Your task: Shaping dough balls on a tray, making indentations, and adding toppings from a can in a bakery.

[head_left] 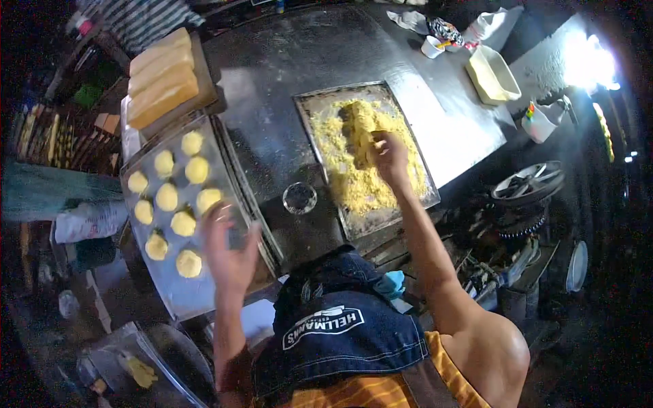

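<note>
My left hand [232, 262], smeared by motion, is over the right edge of a metal tray [166, 289]. Its thumb and fingers are apart, with nothing plainly between them. Several round yellow dough pieces [166, 197] sit on that tray, one right by my fingertips. Across the table, my right hand [391, 160] reaches into yellow crumbs [367, 187] spread over a second tray [306, 122]. Its fingers are curled together at the crumbs; what they grip is too small to make out. A clear round glass dish [299, 198] rests on the dark table between the trays.
Long pale loaves [163, 81] fill a pan at the far left. On the far right of the table [272, 61] are a cream plastic tub [492, 75] and a white cup [432, 47]. Beyond the right edge lies a round metal pan [527, 183]; another person's striped clothing [146, 20] shows far left.
</note>
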The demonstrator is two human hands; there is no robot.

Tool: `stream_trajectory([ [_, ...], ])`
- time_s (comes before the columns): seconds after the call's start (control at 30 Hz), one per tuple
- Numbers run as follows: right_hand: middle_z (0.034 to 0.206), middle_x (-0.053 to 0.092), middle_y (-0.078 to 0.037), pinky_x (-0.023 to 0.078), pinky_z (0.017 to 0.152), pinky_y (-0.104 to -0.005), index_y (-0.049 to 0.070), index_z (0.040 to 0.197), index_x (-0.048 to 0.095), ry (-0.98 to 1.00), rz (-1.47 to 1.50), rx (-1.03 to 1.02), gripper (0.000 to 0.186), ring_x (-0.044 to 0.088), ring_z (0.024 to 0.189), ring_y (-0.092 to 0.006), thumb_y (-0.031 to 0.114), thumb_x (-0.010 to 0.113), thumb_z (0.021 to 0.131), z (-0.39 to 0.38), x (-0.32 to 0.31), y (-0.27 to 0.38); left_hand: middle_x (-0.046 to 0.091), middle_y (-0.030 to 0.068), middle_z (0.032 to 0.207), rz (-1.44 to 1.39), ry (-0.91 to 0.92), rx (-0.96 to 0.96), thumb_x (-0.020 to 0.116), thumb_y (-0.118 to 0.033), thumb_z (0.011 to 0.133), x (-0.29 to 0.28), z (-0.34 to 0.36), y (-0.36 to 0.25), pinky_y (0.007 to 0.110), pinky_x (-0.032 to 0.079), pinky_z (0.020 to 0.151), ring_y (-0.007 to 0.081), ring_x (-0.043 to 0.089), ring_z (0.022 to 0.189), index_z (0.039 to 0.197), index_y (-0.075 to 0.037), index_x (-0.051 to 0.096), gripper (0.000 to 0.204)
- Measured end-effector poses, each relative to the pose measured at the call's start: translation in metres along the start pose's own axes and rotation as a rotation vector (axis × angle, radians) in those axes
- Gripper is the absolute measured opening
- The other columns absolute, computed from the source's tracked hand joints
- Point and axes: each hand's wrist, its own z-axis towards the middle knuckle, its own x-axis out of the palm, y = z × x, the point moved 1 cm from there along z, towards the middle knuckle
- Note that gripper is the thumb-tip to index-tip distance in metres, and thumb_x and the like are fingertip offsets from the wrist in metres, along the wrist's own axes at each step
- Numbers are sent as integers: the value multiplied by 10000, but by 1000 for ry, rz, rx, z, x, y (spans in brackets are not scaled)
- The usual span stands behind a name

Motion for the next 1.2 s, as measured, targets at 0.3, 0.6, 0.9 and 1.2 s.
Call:
stream_trajectory([
  [0.3,1554,488,-142,457,1125,-457,130,1546,432,200,-725,-501,809,475,1388,-388,101,756,805,107,-54,-52,374,148,1625,195,643,377,590,143,848,322,203,-40,467,444,1167,406,423,1451,1557,-254,448,825],
  [0.6,999,727,-206,549,834,-501,63,1009,681,189,-919,91,325,702,979,-402,304,778,813,80,-59,-18,482,165,1517,280,953,240,561,0,935,391,244,-10,480,456,1122,369,477,1394,1459,-165,541,550],
  [0.9,1106,755,-135,573,825,-412,60,1276,689,149,-780,-45,557,731,965,-262,284,865,798,-7,-53,67,394,353,1543,50,532,-28,692,-140,893,192,154,-28,502,467,1113,483,499,1367,1479,-98,480,624],
  [1.2,1031,779,-128,587,797,-386,123,1181,709,555,-726,-394,510,755,918,-249,428,839,794,-141,160,165,696,258,1141,330,120,-344,808,-242,834,-120,-37,65,465,563,937,415,693,1061,1306,-89,651,520],
])
